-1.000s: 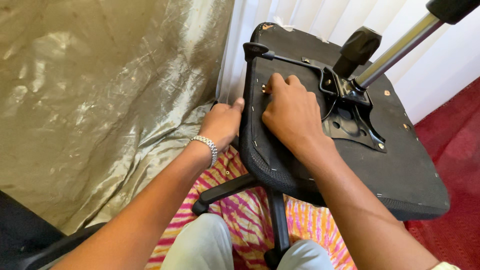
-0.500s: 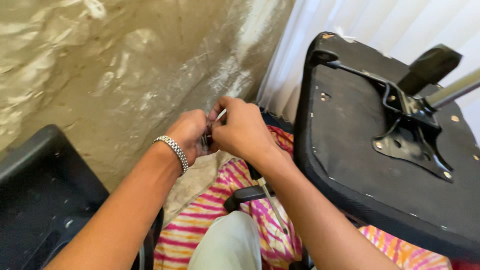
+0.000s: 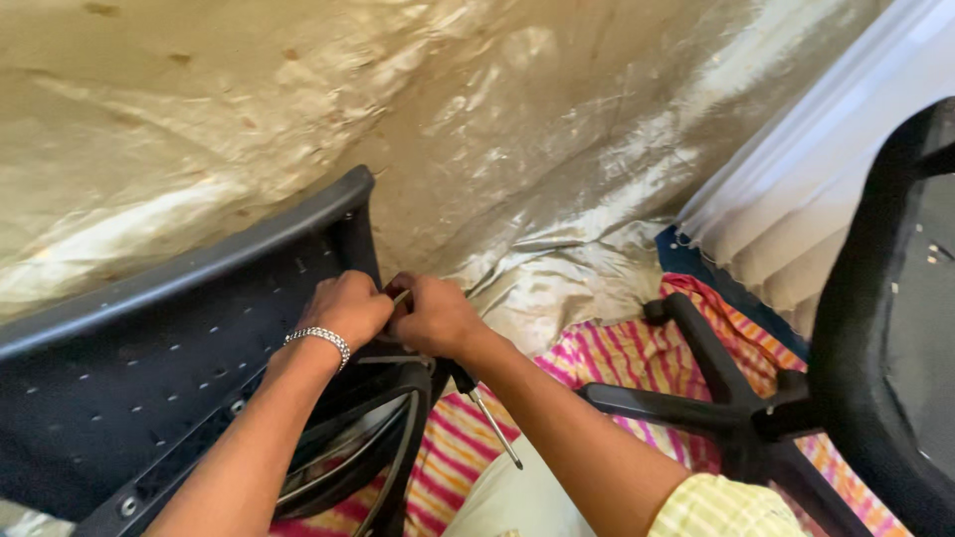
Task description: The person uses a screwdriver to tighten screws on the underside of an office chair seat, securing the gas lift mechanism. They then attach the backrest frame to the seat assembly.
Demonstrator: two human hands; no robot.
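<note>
My left hand [image 3: 348,308], with a silver bracelet [image 3: 318,338] on the wrist, and my right hand [image 3: 438,316] meet at the upper corner of a black plastic chair back [image 3: 149,348] lying at the left. Their fingertips pinch a small metal piece [image 3: 401,295] between them. A screwdriver [image 3: 487,418] sticks out from under my right hand, its black handle in the palm and its thin shaft pointing down and to the right. What the fingertips touch on the chair back is hidden.
A black armrest loop [image 3: 368,447] curves below my hands. The upturned chair seat [image 3: 885,328] and its star base [image 3: 716,398] stand at the right on a pink striped cloth [image 3: 617,358]. Shiny gold fabric [image 3: 497,119] covers the background, and a white curtain [image 3: 786,199] hangs at the right.
My hands left the underside of the seat and came together to the left, now at the chair back's corner. The view swung left with them.
</note>
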